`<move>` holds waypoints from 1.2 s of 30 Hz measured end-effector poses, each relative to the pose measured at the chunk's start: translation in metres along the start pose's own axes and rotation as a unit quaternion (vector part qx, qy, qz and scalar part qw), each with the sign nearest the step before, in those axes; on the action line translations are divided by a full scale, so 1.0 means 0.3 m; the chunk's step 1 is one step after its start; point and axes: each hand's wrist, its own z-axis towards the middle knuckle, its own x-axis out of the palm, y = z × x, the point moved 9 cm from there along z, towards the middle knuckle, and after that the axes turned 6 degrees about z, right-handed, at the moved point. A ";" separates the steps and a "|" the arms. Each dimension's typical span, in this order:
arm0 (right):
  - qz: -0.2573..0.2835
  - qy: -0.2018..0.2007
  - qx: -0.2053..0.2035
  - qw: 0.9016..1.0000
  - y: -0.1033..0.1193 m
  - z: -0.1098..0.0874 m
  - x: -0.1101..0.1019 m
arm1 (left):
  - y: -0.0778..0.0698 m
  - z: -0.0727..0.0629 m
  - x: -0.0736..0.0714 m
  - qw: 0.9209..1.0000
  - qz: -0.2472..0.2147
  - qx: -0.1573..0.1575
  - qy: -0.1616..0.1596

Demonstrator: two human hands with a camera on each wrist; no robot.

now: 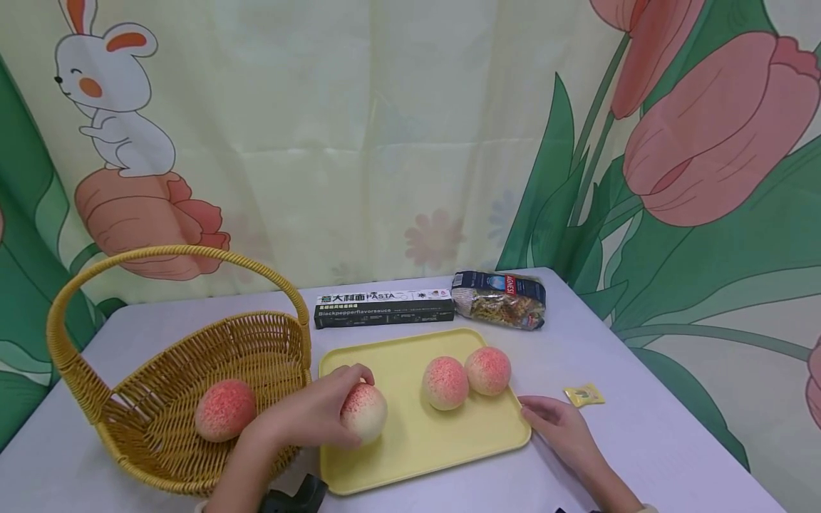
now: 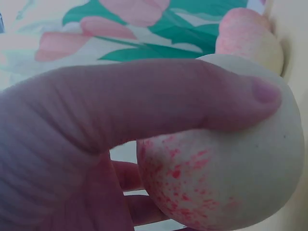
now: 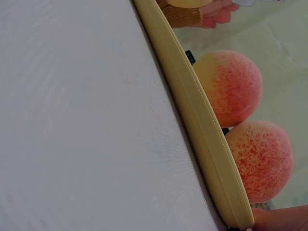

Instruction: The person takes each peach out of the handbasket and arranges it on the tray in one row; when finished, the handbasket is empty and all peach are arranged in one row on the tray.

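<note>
My left hand (image 1: 321,410) grips a pale peach (image 1: 365,415) with pink speckles, over the left part of a yellow tray (image 1: 410,456). In the left wrist view the thumb lies across this peach (image 2: 240,173), and other fingers show behind it. Two pinker peaches, one (image 1: 445,383) beside another (image 1: 489,371), sit on the tray's right half. At the tray's right rim, my right hand (image 1: 564,427) holds the edge between thumb and fingers; the underside is mostly hidden. Inside a wicker basket (image 1: 154,349) at the left lies a red-pink peach (image 1: 226,410).
Behind the tray lie a black-and-white pasta box (image 1: 385,308) and a bag of pasta (image 1: 499,299). A small yellow packet (image 1: 584,395) is right of the tray. The basket's tall handle (image 1: 179,251) arches above it. A printed curtain (image 1: 321,142) hangs behind the table.
</note>
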 end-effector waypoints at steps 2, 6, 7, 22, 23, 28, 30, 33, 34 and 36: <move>0.000 0.000 -0.001 1.000 0.001 0.000 0.000 | 0.004 0.004 0.010 1.000 0.009 -0.001 0.002; -0.001 0.000 -0.005 1.000 0.006 0.000 0.000 | 0.013 0.016 0.028 1.000 0.026 -0.001 0.000; 0.000 0.000 -0.006 1.000 0.008 0.000 0.000 | 0.015 0.019 0.032 1.000 0.029 0.000 -0.002; 0.001 0.001 -0.015 1.000 0.010 0.002 -0.001 | -0.001 0.012 0.056 0.998 0.052 -0.007 0.017; 0.001 0.001 -0.015 1.000 0.010 0.002 -0.001 | -0.004 0.010 0.054 0.999 0.049 -0.006 0.018; 0.000 0.002 -0.013 1.000 0.008 0.000 -0.001 | -0.012 0.002 0.040 0.999 0.035 0.009 0.016; 0.000 0.002 -0.012 1.000 0.007 0.000 -0.002 | -0.012 -0.001 0.031 0.999 0.028 0.011 0.012; -0.003 0.002 -0.010 1.000 0.007 0.000 -0.002 | -0.007 0.001 0.022 1.000 0.023 0.006 0.006; -0.004 0.002 -0.009 1.000 0.007 0.000 -0.002 | -0.005 0.004 0.021 1.000 0.024 0.003 0.005; -0.006 0.003 -0.007 1.000 0.007 0.001 -0.001 | -0.003 0.011 0.021 1.000 0.027 -0.001 0.003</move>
